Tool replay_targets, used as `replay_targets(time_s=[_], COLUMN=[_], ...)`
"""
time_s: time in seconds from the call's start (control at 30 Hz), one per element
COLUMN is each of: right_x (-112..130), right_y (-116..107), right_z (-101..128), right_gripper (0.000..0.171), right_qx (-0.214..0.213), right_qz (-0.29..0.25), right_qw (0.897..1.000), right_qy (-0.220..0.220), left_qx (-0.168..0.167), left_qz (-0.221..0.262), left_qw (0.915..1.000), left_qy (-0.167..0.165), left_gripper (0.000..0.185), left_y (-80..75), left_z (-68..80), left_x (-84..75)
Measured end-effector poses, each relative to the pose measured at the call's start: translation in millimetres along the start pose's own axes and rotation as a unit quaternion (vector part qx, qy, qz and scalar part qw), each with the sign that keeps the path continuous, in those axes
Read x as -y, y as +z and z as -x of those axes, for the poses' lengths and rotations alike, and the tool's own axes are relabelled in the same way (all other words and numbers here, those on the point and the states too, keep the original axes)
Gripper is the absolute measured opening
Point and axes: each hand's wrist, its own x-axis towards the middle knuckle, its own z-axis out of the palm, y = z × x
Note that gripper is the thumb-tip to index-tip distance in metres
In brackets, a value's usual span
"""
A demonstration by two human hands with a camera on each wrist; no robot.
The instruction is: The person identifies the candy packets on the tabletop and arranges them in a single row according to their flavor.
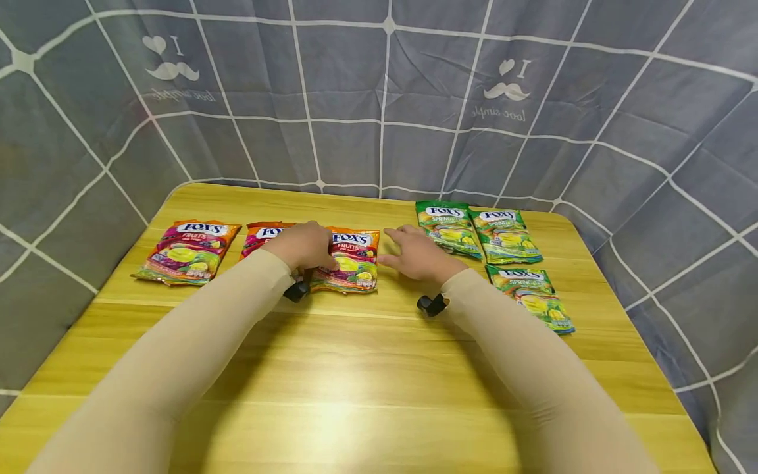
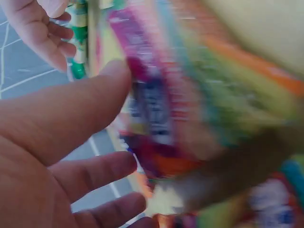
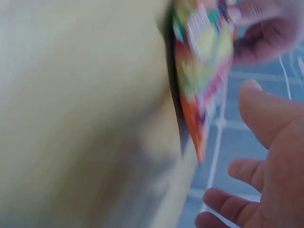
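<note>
Head view bright & sharp, light from above: glare patch on the table (image 1: 331, 421) near the front edge, soft arm shadows, grid cloth (image 1: 379, 99) bowed by wide-angle distortion at the edges. Both wrist views heavily motion-blurred; the packet (image 2: 161, 109) is smeared, print unreadable.

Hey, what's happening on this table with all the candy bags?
A person in beige sleeves is working over a yellow wooden table. The left hand rests on an orange-red Fox's Fruits bag, with two more Fruits bags to its left, one partly hidden. The right hand is open, fingers spread, just beside that bag. Three green Fox's Spring bags lie flat on the right side.
</note>
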Motion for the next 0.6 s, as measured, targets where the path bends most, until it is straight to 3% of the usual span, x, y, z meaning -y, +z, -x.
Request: replay_targets(time_s=[0.07,0.23,0.43,0.6], right_x=[-15.4,-61.8,-102.1,-115.5], right_y=[-10.5,-29.5,-32.6,-25.0], right_z=[3.6,13.9,20.2,20.2], right_gripper=[0.076,0.073,0.076,0.08], right_qx=[-0.02,-0.048,-0.042,-0.026], right_qz=[-0.014,-0.053,-0.105,-0.102], right_qw=[1.0,0.995,0.985,0.982], right_qy=[0.014,0.066,0.131,0.159], left_qx=[-0.024,-0.064,-0.055,-0.039], left_qz=[-0.004,0.054,0.149,0.169], left_qw=[0.9997,0.9961,0.9853,0.981], left_qy=[-0.001,0.028,0.064,0.087], left_gripper=[0.059,0.079,0.084,0.086], left_y=[-4.9,-6.1,8.2,25.8], left_z=[-3.6,-19.5,-44.7,-68.1], left_x=[-6.7,-37.6,-79.4,-105.9])
